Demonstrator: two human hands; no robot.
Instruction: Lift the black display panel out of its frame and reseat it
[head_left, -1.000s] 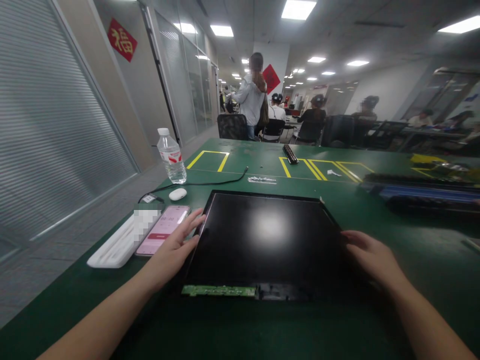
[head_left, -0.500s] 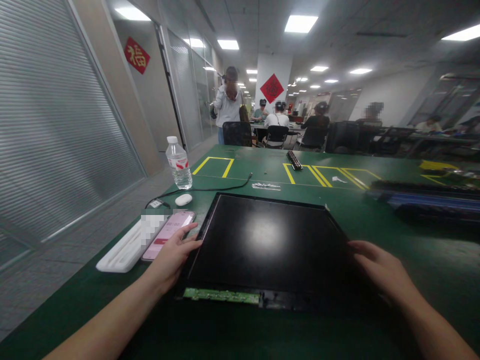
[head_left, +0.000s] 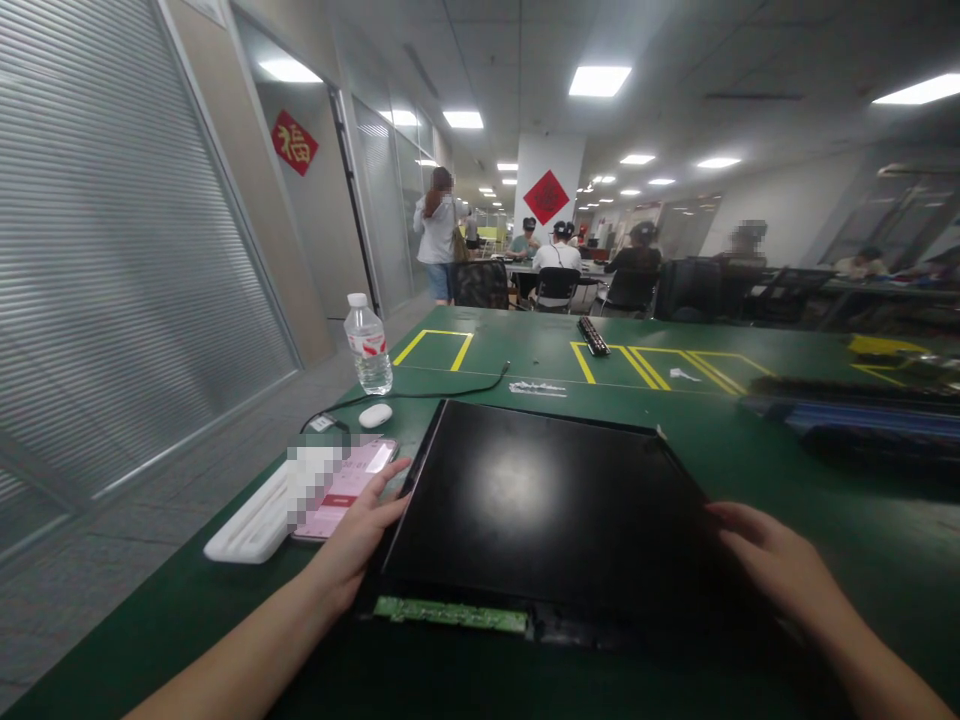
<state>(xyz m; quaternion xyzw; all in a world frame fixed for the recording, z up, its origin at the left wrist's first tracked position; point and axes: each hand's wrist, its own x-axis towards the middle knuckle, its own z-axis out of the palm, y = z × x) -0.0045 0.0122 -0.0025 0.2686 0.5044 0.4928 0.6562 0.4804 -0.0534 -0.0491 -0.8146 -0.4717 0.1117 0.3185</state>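
A black LCD screen panel [head_left: 577, 510] lies face up in front of me, its glass reflecting a ceiling light. Along its near edge runs a green circuit board [head_left: 451, 614]. My left hand [head_left: 375, 525] grips the panel's left side, thumb near the rim and the other fingers partly hidden by it. On the opposite side, my right hand [head_left: 769, 545] holds the right edge, with its lower fingers in shadow. Close to my left hand is a phone [head_left: 352, 490] with a lit pink screen, beside a long white case [head_left: 251, 525].
On the green table [head_left: 510, 340] are a water bottle [head_left: 369, 350], a small white earbud case [head_left: 376, 416], a black cable [head_left: 427, 395] and a dark strip-shaped item [head_left: 593, 337]. Blurred dark and blue parts [head_left: 862, 405] lie at right. Several people are beyond the table.
The view has tilted up slightly, so the table sits lower. Both hands stay at the panel's sides. The standing person in the background has turned and moved left.
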